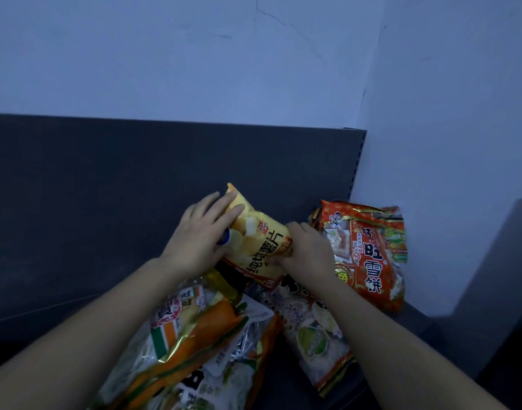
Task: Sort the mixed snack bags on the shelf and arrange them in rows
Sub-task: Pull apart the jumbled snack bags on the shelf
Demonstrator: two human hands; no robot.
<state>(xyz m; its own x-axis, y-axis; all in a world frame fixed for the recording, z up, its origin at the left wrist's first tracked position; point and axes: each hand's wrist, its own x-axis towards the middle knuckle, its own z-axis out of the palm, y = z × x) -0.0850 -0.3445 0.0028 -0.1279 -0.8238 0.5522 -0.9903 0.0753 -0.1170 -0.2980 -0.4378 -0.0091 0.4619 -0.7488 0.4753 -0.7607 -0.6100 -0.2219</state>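
A yellow potato chip bag (261, 241) lies tilted on top of the snack pile on the dark shelf (76, 232). My left hand (202, 232) rests flat on the bag's upper left side, fingers spread over it. My right hand (302, 247) grips the bag's right edge. A red rice cracker bag (372, 253) leans in the right corner, just right of my right hand. An orange and green striped bag (191, 335) lies under my left forearm. A clear bag with a green label (313, 332) lies under my right forearm.
The shelf's dark back panel (165, 161) rises behind the pile, with a perforated upright (358, 161) at its right end. A pale wall (446, 143) closes the right side. Bare shelf surface stretches to the left of the pile.
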